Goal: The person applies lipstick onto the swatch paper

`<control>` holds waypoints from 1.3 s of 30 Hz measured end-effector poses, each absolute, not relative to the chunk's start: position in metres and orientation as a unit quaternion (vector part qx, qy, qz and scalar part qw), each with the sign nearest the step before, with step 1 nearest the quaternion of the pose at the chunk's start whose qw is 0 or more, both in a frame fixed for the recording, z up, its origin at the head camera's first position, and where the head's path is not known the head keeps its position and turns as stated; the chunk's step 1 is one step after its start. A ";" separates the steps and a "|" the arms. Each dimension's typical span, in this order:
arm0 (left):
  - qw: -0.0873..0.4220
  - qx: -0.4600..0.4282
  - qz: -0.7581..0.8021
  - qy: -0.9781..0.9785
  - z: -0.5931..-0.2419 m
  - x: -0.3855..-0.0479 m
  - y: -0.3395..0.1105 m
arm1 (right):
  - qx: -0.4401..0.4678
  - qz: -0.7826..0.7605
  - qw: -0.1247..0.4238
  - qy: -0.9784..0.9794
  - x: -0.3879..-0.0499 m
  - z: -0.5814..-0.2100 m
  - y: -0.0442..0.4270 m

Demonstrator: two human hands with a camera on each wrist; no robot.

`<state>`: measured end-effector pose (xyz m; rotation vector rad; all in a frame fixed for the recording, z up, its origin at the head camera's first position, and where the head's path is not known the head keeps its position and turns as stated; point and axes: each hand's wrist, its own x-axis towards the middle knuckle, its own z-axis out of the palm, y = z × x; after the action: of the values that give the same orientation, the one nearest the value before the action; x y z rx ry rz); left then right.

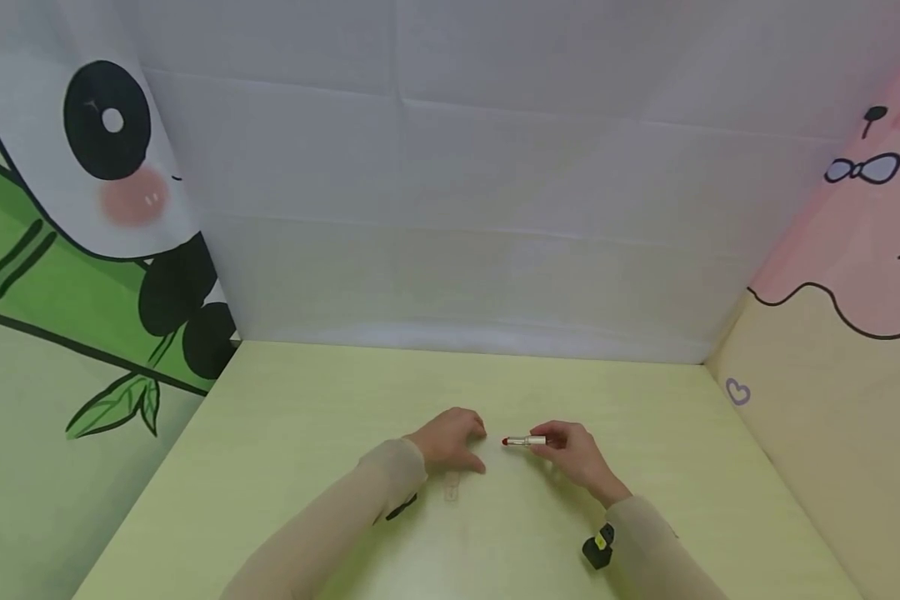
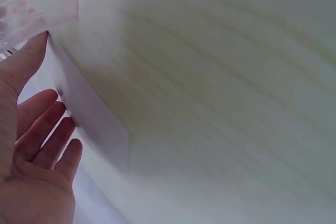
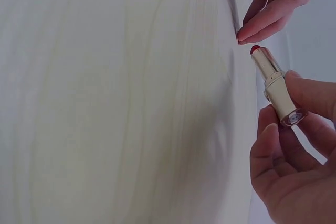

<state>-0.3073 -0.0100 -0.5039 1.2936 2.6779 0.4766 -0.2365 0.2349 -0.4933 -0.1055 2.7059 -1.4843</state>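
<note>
My right hand [image 1: 570, 454] pinches a lipstick [image 1: 527, 440] between thumb and fingers, its red tip pointing left. The right wrist view shows the gold case of the lipstick [image 3: 279, 95] and its clear base, tilted. Left of the tip is my left hand [image 1: 450, 439], thumb and fingers apart. In the left wrist view, the thumb and fingers of the left hand [image 2: 39, 129] lie along the edge of a pale flat sheet [image 2: 97, 108]; whether they press on it I cannot tell. A clear plastic cap [image 2: 44, 6] with red smudges is near the thumb.
The pale wood-grained table [image 1: 330, 400] meets a white cloth wall [image 1: 480, 283] at the back. Painted panels stand at left and right. A black wrist camera [image 1: 598, 548] hangs at the right wrist.
</note>
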 end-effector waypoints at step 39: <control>0.072 0.427 0.172 0.885 -0.505 -0.310 -0.006 | -0.093 -0.396 -0.029 0.913 -0.239 -0.493 0.221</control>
<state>-0.3096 -0.0064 -0.5047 1.2846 2.6583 0.5166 -0.2394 0.2215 -0.4931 -0.2963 2.9231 -1.2675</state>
